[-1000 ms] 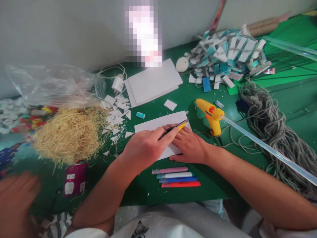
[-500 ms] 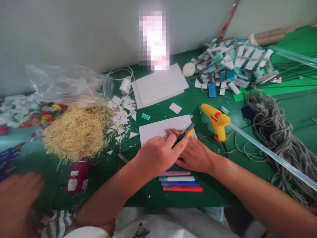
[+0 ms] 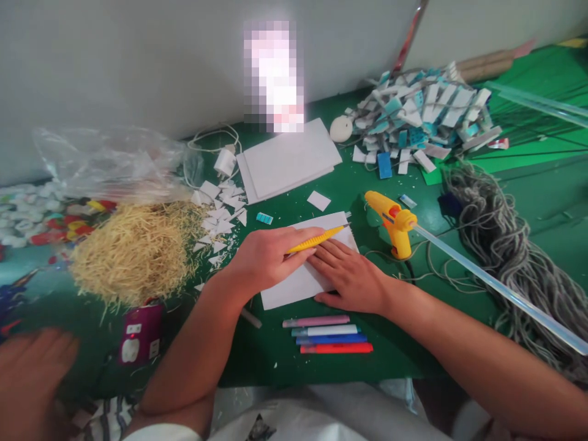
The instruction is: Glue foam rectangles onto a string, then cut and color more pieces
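My left hand (image 3: pixel 269 257) is closed around a yellow utility knife (image 3: pixel 316 240), its blade end pointing up and to the right. Under both hands lies a white board (image 3: pixel 287 291), flat on the green table. My right hand (image 3: pixel 346 272) rests on the board's right part, fingers stretched out and close together, with the knife just above them. Below the board sit several markers: a pink one (image 3: pixel 316 321), a white one (image 3: pixel 326 331), a blue one (image 3: pixel 333 339) and a red one (image 3: pixel 337 348).
A yellow glue gun (image 3: pixel 392 226) with a long clear stick lies to the right, beside grey yarn (image 3: pixel 500 245). White boards (image 3: pixel 289 159) and a heap of foam pieces (image 3: pixel 413 116) are behind. Straw (image 3: pixel 133 254) and a purple box (image 3: pixel 140 337) lie left, near another person's hand (image 3: pixel 37 373).
My left hand has moved left and up with the knife, which now shows its yellow side and lies flatter. My right hand stays on the board. The view has shifted slightly.
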Demonstrator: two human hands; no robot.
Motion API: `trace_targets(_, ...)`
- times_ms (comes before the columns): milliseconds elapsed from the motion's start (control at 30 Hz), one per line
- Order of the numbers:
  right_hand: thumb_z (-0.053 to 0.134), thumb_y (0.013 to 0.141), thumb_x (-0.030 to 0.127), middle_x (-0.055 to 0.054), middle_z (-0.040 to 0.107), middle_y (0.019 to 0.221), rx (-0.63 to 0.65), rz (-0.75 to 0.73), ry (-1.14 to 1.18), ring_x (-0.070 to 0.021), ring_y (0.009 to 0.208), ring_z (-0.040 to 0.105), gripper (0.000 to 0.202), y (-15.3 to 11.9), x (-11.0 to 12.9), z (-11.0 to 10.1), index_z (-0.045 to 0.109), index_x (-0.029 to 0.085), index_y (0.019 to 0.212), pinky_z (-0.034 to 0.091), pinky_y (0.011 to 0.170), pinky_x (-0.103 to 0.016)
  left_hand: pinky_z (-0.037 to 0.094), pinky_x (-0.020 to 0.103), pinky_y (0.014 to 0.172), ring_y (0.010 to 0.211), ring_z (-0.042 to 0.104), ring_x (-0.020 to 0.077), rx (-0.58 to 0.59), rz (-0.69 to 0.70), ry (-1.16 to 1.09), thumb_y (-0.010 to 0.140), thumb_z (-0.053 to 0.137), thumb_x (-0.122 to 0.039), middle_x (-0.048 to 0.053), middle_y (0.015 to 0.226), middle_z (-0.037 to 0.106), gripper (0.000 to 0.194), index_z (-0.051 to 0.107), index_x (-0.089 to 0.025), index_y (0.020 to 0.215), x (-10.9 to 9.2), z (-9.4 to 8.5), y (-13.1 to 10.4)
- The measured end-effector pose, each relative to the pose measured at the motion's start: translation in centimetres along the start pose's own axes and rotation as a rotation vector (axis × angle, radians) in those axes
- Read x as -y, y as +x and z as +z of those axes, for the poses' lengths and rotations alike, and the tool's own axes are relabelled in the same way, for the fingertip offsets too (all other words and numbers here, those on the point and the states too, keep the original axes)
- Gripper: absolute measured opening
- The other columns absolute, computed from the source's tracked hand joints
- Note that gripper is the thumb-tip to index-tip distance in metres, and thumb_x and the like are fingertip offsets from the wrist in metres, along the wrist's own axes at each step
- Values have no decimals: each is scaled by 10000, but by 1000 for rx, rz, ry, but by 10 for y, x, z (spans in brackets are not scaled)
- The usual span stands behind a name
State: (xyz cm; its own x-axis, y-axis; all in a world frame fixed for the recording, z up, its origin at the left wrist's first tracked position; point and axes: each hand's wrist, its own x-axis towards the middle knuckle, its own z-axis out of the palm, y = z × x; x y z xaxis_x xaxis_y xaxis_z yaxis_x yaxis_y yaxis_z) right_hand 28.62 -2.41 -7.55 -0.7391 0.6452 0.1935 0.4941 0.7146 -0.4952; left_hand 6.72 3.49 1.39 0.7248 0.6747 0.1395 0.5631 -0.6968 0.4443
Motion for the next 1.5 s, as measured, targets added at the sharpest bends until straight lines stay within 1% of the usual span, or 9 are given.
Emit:
trace_targets(267,603,963,553,-255,448,1627,-2,17,-48,-344,1557,374,843,-1,1,1,402,22,1587,319,1279,-559,593,186,938,1056,776,140,1,-10,-19,1044,525,-305,30,1224,790,352,699,-212,1336,6,-1,0)
trace_targets(467,610,958,559,-258,486,1600,-48,-1,-74,-367,1529,417,817,-1,1,2,461,13,1546,345,1263,-568,607,186,833,1000,788,148,26,28,30,1056,494,-322,32,1206,796,366,694,-221,1345,4,-6,-2)
trace_targets(633,617,956,557,-250,451,1628,-18,21,-19,-349,1567,353,840,-1,0,2,407,50,1592,317,1271,-589,615,204,882,1045,780,147,44,3,41,1057,485,-329,16,1250,780,377,675,-254,1373,2,-6,-3)
trace_targets(833,624,949,572,-241,468,1619,-2,28,-58,-354,1549,386,842,0,1,-1,437,33,1568,319,1274,-563,622,197,867,1028,788,151,18,51,73,1054,495,-298,30,1245,780,361,692,-204,1341,1,-10,-3)
trace_targets(1067,619,955,553,-273,459,1613,11,16,-28,-376,1549,377,842,0,1,-3,432,4,1565,327,1258,-599,624,192,843,1027,788,143,4,43,111,1042,502,-277,11,1230,786,345,700,-231,1319,-3,-10,-3)
trace_targets(1200,605,960,545,-268,633,1448,-104,-23,-5,-398,1393,565,690,5,4,-11,627,3,1387,439,1178,-585,609,172,781,954,798,129,-97,70,150,1025,516,-259,-1,1159,809,317,723,-231,1264,-5,-3,-1)
trace_targets(1300,514,1030,453,-195,789,1131,-275,-80,13,-297,1062,744,460,8,9,-19,755,72,1123,592,966,-463,590,175,718,881,799,127,-130,57,183,1015,521,-255,-5,1122,819,309,734,-236,1238,-7,-1,1)
trace_targets(1400,481,1053,381,-129,799,890,-370,-115,1,-226,805,745,386,8,13,-24,758,127,966,603,738,-370,562,190,653,821,793,133,-113,10,219,1030,523,-323,-9,1104,822,299,743,-258,1221,-10,-3,3)
trace_targets(1500,501,1043,365,-91,788,872,-410,-69,3,-190,736,726,314,6,15,-24,730,166,962,570,653,-319,510,215,562,710,771,138,-123,11,244,1055,502,-383,-6,1004,834,315,767,-255,1169,-13,-6,8)
